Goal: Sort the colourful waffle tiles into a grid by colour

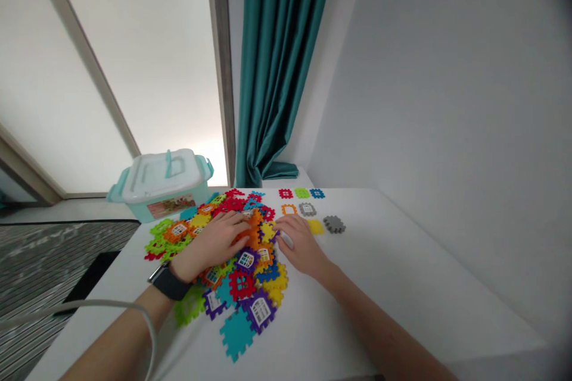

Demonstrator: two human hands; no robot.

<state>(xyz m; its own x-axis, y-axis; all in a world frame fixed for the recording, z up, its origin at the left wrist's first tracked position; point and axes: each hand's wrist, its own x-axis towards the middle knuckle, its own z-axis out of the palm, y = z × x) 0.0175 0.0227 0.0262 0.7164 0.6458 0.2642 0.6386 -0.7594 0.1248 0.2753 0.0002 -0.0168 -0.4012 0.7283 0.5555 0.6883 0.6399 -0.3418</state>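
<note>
The left hand [223, 235] spreads loosely at an orange tile [254, 231], the right hand [300, 242] curls beside a yellow tile [268, 231] (grips cannot be told); their heap [242, 286] lies close, presumably for easy reach.

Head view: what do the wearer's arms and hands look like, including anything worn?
The left hand and right hand are ungloved, the forearms sleeveless. A smartwatch with a dark band circles the left wrist; the right wrist is bare. A pale cable crosses the left forearm.
</note>
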